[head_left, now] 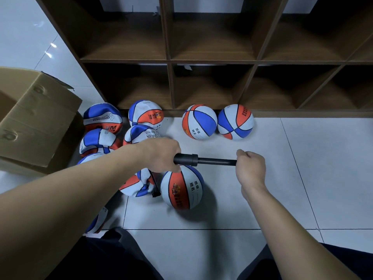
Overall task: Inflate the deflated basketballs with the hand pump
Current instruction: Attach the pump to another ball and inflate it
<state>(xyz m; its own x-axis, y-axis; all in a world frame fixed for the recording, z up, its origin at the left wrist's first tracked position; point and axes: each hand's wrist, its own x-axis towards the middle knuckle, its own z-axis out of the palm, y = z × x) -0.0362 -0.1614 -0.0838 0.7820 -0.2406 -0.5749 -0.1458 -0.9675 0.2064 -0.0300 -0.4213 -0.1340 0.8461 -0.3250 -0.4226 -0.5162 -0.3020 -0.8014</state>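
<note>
A black hand pump (203,160) lies level above the floor, its rod drawn out to the right. My left hand (161,153) grips the thick barrel. My right hand (250,165) grips the handle end of the rod. A thin black hose (155,188) hangs from the barrel's left end down beside a round orange, white and blue basketball (182,189) and a crumpled flat ball (137,184). Several more flat balls (102,120) lie in a heap at the left. Two round balls (198,122) (235,121) sit by the shelf.
A brown cubby shelf (212,61) with bare compartments runs along the back. An open cardboard box (38,122) stands at the left. The floor is pale tile (302,178). My knees in dark trousers (113,257) fill the bottom edge.
</note>
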